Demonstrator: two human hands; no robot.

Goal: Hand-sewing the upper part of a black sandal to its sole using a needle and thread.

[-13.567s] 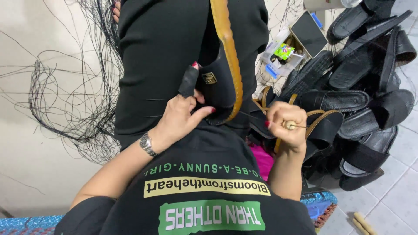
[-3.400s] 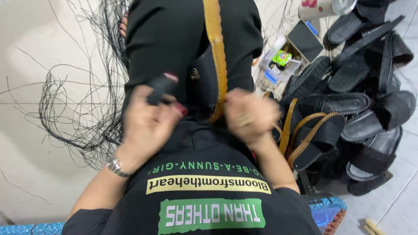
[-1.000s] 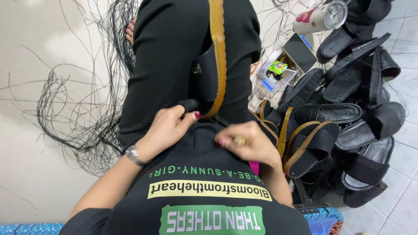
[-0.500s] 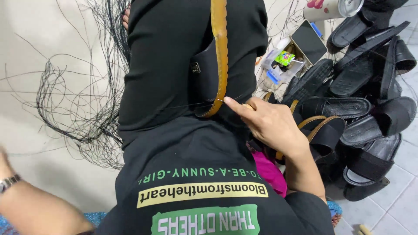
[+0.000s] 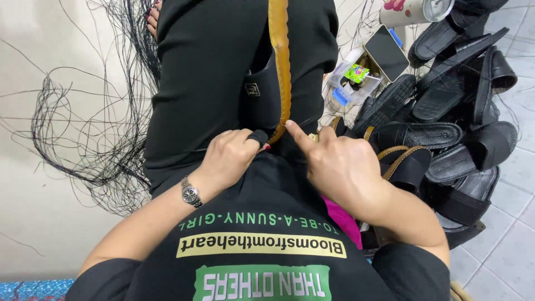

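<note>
The tan strap (image 5: 279,61), a long flat band with a stitched edge, runs down my lap over a black sandal upper (image 5: 262,103). My left hand (image 5: 231,159) is curled, its fingers closed on a small black piece beside the strap's lower end. My right hand (image 5: 340,167) is loosely bent, index finger pointing at that end. I judge the smooth strap could slide aside if my hold slackens. Matte black sandals (image 5: 446,134) are piled on the tiled floor at my right, tangled black thread (image 5: 100,145) at my left.

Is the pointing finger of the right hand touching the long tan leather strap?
Touching. In the head view, the right hand puts its index fingertip against the lower end of the long tan leather strap.
</note>
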